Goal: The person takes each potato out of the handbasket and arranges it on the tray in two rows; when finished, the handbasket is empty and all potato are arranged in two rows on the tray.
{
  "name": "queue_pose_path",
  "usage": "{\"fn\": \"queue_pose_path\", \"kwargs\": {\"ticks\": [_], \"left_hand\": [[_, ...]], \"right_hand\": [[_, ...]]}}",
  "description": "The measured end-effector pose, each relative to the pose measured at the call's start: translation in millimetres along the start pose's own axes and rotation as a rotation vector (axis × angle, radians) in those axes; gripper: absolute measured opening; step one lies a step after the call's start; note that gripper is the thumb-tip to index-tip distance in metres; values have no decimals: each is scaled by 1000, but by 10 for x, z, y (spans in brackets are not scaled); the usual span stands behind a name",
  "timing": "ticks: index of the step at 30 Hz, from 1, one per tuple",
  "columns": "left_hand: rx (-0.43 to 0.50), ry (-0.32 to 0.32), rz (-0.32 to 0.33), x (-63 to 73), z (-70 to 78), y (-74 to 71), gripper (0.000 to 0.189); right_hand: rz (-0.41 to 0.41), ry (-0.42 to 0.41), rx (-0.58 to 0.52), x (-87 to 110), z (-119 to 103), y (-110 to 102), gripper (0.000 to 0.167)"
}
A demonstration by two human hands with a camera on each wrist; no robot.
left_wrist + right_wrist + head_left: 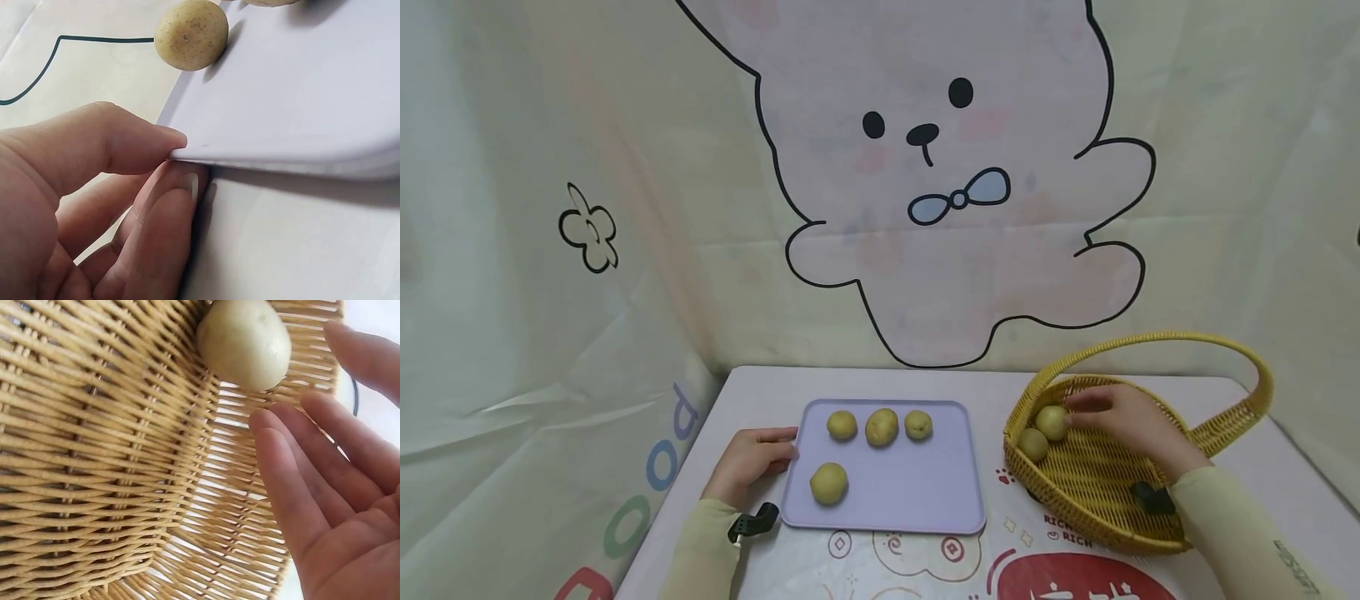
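My left hand (751, 460) pinches the left rim of a lavender tray (910, 492), thumb above and fingers below the edge in the left wrist view. Three potatoes, among them a potato (882, 427) in the middle, form a row along the tray's far side. Nearer the front left of it lies another potato (828, 483). Over at the right, my right hand (1116, 417) reaches inside a yellow wicker basket (1097, 487), fingers extended and palm bare in the right wrist view. Just past the fingertips sits a pale potato (245, 344). A darker potato (1033, 445) lies beside it.
The basket's tall arched handle (1157, 337) rises above my right forearm. A printed cloth (955, 567) covers the table, and a curtain (925, 275) with a cartoon bear hangs behind it. Black straps sit at both wrists, including the left wrist strap (754, 522).
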State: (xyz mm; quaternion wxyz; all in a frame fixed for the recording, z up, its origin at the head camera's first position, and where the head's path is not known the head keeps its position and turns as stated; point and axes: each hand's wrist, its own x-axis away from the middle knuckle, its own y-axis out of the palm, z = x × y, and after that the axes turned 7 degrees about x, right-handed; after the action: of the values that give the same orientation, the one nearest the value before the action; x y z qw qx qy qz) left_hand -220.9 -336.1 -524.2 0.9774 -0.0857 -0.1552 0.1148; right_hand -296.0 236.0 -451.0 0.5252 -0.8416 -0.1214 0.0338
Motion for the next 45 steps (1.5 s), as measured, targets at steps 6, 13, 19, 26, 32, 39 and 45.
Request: {"fn": "queue_pose_path", "kwargs": {"ticks": [6,13,19,26,32,39,45], "left_hand": [[-8,-2,-2,4,-2,4,47],[-9,-3,-11,-21,-30,3,46],[-10,-2,-12,-17,-42,18,46],[-22,9,-23,-28,-14,21,46],[-28,10,-21,-26,8,4,44],[-23,4,-15,-24,2,1,44],[-19,3,-11,-20,8,3,42]], "right_hand": [[-22,-6,-3,-69,85,19,52],[-76,0,-64,-123,129,61,53],[-85,-15,-64,-151,108,98,49],[-84,-9,-49,-167,112,86,47],[-112,12,-63,-153,125,61,46],[-120,-10,-124,-142,115,86,40],[-95,-7,-119,-98,107,80,42]]}}
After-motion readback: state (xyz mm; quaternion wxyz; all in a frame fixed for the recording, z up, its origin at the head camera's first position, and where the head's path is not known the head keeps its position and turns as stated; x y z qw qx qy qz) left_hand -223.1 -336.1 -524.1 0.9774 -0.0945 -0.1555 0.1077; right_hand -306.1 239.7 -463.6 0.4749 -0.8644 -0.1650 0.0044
